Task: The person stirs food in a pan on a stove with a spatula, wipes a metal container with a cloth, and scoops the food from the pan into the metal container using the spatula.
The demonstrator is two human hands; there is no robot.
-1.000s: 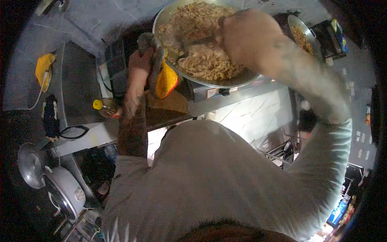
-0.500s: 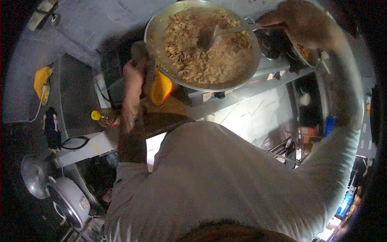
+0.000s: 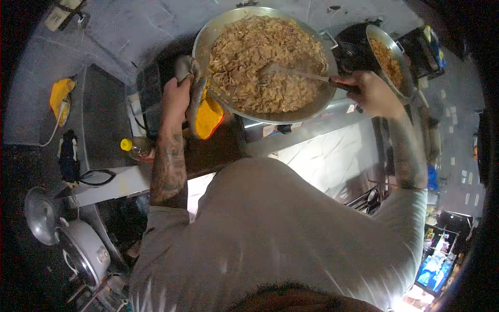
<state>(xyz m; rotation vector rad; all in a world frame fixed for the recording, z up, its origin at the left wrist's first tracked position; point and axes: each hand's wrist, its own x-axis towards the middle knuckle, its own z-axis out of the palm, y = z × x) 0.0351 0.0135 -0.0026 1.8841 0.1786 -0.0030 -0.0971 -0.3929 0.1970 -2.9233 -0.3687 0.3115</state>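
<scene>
A wide metal pan [image 3: 201, 52] full of shredded, browned food [image 3: 260, 47] sits on the stove at the top centre. My right hand [image 3: 375, 93] is closed round the dark handle of a spatula [image 3: 306, 76], whose blade is in the food. At the pan's left side, my left hand [image 3: 176, 99] is closed on a grey cloth [image 3: 195, 96] pressed to the rim; any pan handle there is hidden. Just below the cloth hangs a yellow cloth [image 3: 209, 118] with a red edge.
Another pan [image 3: 408, 88] of food stands on the right of the stove. Left of my forearm lies a bottle with a yellow cap [image 3: 126, 144]. A white rice cooker [image 3: 93, 249] is at lower left, and a yellow cloth [image 3: 61, 96] lies at far left.
My right hand has come down and inward, from the upper right to beside the pan's right rim. The spatula blade has moved lower in the food. My left hand stays at the cloth.
</scene>
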